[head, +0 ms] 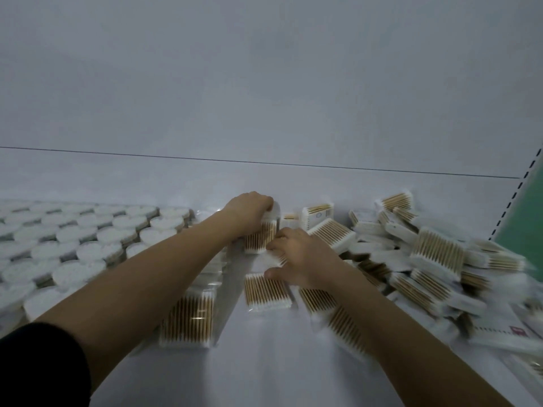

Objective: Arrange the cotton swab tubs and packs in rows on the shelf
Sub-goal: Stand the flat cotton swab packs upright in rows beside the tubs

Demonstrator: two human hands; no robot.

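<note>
Round cotton swab tubs [85,239] with white tops stand packed in rows on the left of the white shelf [264,365]. Flat clear packs of wooden-stick swabs lie in the middle: one pack [261,236] stands at the back, and my left hand [249,212] grips its top edge. My right hand [302,257] rests with curled fingers on another pack [277,257] just in front of it. A further pack [266,292] lies flat below my right thumb. A long stack of packs [191,318] lies under my left forearm.
A loose heap of swab packs [426,259] covers the right side of the shelf. A white back panel [264,98] rises behind. At the far right runs a slotted upright [511,201] beside a green surface [523,230]. Bare shelf shows at the front centre.
</note>
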